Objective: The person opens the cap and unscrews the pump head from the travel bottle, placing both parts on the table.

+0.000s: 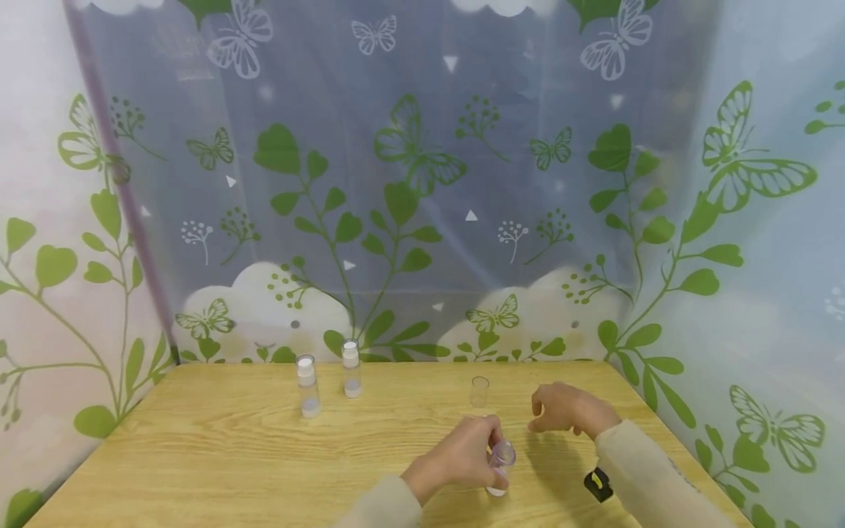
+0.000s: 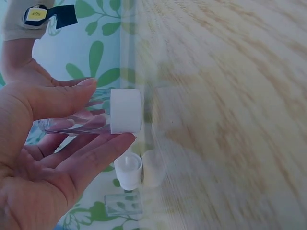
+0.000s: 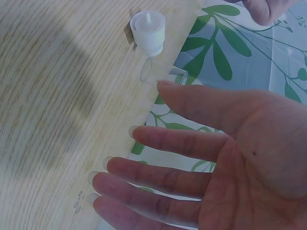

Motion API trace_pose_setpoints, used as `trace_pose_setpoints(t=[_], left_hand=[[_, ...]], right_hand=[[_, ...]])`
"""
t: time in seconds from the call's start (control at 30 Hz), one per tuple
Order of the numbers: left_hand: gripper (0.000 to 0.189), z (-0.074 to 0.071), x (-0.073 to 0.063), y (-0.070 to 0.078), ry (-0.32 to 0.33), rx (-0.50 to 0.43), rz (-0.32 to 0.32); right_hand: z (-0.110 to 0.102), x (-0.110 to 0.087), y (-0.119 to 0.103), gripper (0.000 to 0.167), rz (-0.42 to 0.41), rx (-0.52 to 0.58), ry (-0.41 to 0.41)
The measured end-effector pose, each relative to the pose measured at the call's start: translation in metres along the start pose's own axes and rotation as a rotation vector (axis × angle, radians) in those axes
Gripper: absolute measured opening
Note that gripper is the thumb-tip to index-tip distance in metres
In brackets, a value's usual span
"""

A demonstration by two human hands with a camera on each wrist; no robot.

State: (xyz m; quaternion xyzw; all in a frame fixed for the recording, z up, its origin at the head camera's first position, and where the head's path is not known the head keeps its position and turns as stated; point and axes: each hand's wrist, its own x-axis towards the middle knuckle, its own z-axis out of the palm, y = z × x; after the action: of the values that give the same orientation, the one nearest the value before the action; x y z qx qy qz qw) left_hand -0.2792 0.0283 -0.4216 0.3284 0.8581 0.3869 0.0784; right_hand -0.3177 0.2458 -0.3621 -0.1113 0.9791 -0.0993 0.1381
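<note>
Upright in the grip of my left hand [image 1: 458,456] is a clear bottle [image 2: 103,112] with a white base, its open rim facing up in the head view. Thumb and fingers pinch its sides, and the base is close over the table. My right hand [image 1: 569,409] hovers over the table to the right, fingers apart and nothing in them. In the right wrist view, a white pump head [image 3: 149,31] stands on the table beyond my right thumb. Beside it is a clear cap [image 1: 480,393], partly behind that thumb in the right wrist view.
Two clear bottles with white tops, a nearer one [image 1: 308,389] and a farther one [image 1: 352,370], stand at the left back of the wooden table [image 1: 218,455]. Patterned curtains [image 1: 422,242] hang behind and at both sides. A black strap device [image 1: 598,484] is by my right sleeve.
</note>
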Motion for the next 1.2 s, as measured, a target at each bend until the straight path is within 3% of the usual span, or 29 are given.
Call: trace_pose_setpoints(t=[0.6,1.2], left_hand=[[0.042,0.0036,0.0023,-0.0023,0.011,0.068,-0.073],[0.040,0.0077,0.0036,-0.0030,0.018,0.045,-0.039]], right_hand=[[0.0000,0.0016,-0.0002,0.030,-0.005,0.004,0.001],[-0.0051,-0.0002,-0.0070,0.032,0.004,0.018,-0.022]])
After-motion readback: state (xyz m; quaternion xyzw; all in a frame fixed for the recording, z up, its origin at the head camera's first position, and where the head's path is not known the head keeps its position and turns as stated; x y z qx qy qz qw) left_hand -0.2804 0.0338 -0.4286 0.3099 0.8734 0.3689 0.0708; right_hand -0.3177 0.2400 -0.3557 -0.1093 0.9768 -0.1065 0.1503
